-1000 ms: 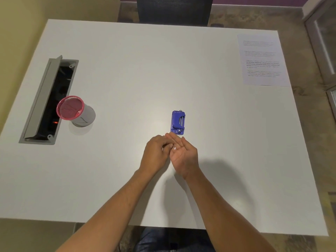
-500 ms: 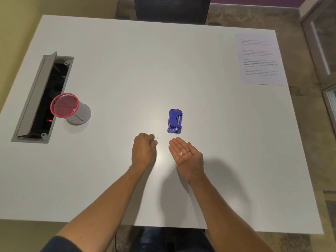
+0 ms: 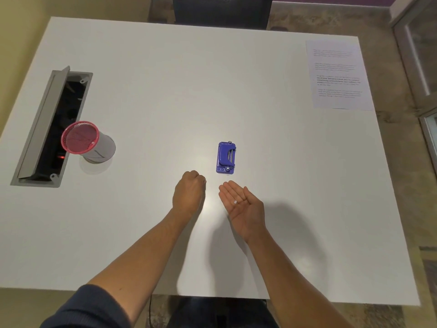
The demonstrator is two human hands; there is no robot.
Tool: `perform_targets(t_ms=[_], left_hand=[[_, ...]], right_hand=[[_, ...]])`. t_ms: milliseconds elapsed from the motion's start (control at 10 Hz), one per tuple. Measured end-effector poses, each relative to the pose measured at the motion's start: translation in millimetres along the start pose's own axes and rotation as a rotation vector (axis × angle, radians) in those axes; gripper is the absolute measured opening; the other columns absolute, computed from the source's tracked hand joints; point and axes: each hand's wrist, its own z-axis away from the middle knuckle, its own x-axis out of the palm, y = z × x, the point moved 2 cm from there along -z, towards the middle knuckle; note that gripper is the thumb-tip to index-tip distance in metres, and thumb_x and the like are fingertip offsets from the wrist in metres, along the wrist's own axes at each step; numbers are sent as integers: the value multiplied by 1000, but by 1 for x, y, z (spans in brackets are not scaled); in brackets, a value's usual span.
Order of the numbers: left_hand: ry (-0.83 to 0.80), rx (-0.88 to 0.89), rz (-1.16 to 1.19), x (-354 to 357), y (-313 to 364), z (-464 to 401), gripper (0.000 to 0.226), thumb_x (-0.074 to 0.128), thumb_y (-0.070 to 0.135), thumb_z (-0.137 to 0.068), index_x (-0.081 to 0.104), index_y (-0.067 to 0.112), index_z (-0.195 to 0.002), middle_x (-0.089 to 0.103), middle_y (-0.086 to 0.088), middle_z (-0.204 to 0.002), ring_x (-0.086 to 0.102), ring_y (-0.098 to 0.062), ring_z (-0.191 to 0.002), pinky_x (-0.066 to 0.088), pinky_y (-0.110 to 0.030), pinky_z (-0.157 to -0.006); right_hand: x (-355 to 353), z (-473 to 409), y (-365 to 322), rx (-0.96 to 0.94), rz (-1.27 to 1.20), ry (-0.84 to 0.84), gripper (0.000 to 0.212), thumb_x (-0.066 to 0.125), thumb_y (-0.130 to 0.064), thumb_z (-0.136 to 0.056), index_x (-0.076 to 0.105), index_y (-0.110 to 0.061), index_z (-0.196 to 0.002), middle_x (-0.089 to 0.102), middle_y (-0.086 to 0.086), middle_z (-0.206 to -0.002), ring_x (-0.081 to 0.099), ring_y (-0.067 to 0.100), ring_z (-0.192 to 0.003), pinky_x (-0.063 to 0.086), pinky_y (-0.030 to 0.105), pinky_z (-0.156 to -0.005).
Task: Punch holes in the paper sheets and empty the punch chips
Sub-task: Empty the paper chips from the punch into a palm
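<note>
A small blue hole punch [image 3: 225,158] lies flat on the white table [image 3: 153,79], just beyond my hands. My right hand [image 3: 241,204] is held palm up and slightly cupped below the punch, with one tiny white paper chip [image 3: 235,202] lying in the palm. To the left of it, my left hand [image 3: 189,195] is knuckles up with its fingers curled together, fingertips down at the table surface; whether they pinch a chip is hidden. A printed paper sheet [image 3: 338,74] lies flat at the far right of the table.
A cup with a pink mesh rim [image 3: 80,138] stands at the left, beside an open grey cable hatch [image 3: 49,129] set into the tabletop. A dark chair back [image 3: 222,10] is at the far edge. The near table edge runs under my forearms.
My hands, touching a second ago with left fingers in the right palm, have parted. The left hand moved left and down to the table; the right palm stays up with a chip.
</note>
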Motion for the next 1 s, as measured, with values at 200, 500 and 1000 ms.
perform_targets(t_ms=[200, 500, 1000], left_hand=[[-16, -3, 25, 7, -2, 1, 15, 52, -6, -88, 66, -3, -92, 63, -18, -93, 56, -34, -88, 46, -41, -70], [58, 10, 488, -16, 28, 15, 13, 56, 6, -91, 66, 9, -84, 58, 5, -84, 53, -14, -80, 37, -20, -73], [77, -101, 666, -27, 41, 0, 15, 65, 12, -89, 76, 17, -96, 70, 5, -91, 59, -7, -79, 43, -18, -77]], right_hand=[[-1, 0, 0, 2, 2, -7, 38, 38, -23, -105, 61, 5, -119, 71, 21, -117, 67, 32, -112, 51, 42, -95], [-2, -6, 0, -26, 0, -4, 39, 39, -25, -104, 60, 4, -120, 69, 20, -120, 67, 30, -113, 58, 36, -87], [13, -4, -9, -21, -59, -8, 40, 40, -22, -104, 61, 7, -118, 67, 24, -122, 63, 33, -119, 47, 42, -102]])
